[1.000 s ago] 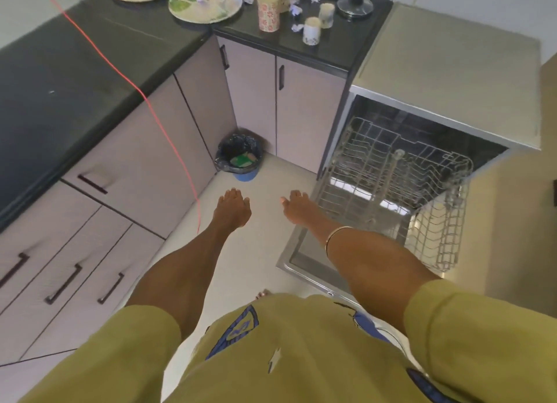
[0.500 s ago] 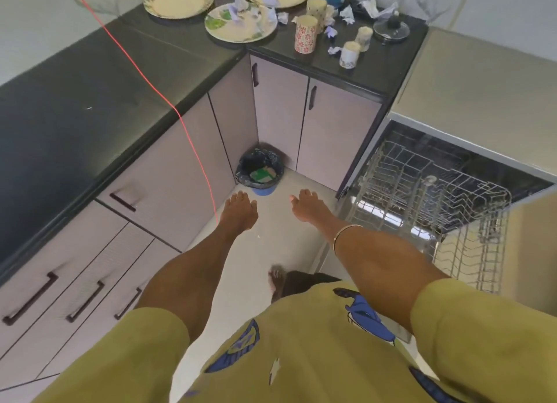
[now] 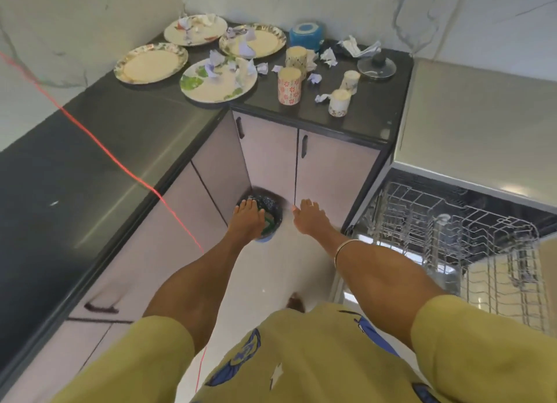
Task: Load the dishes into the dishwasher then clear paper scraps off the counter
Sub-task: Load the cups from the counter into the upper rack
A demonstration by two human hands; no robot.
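Note:
Several plates lie on the black counter (image 3: 370, 116) in the corner; the nearest plate (image 3: 218, 84) carries crumpled paper scraps (image 3: 212, 68). Several cups stand to the right, among them a flowered cup (image 3: 289, 86) and a small cup (image 3: 338, 102). More paper scraps (image 3: 321, 98) are scattered between them. The dishwasher (image 3: 470, 125) stands open at the right with its empty wire rack (image 3: 446, 221) pulled out. My left hand (image 3: 245, 220) and my right hand (image 3: 309, 218) stretch forward, palms down, holding nothing, well below the counter.
A bin with a black liner (image 3: 271, 203) sits on the floor in the corner, partly behind my left hand. A glass lid (image 3: 376, 66) and a blue container (image 3: 306, 36) stand at the counter's back. A red cord (image 3: 120, 161) crosses the left counter. Cabinets with dark handles line the left.
The view has tilted up and moved toward the corner, showing more of the counter and its dishes. Both hands stay outstretched and empty; my left hand now overlaps the bin.

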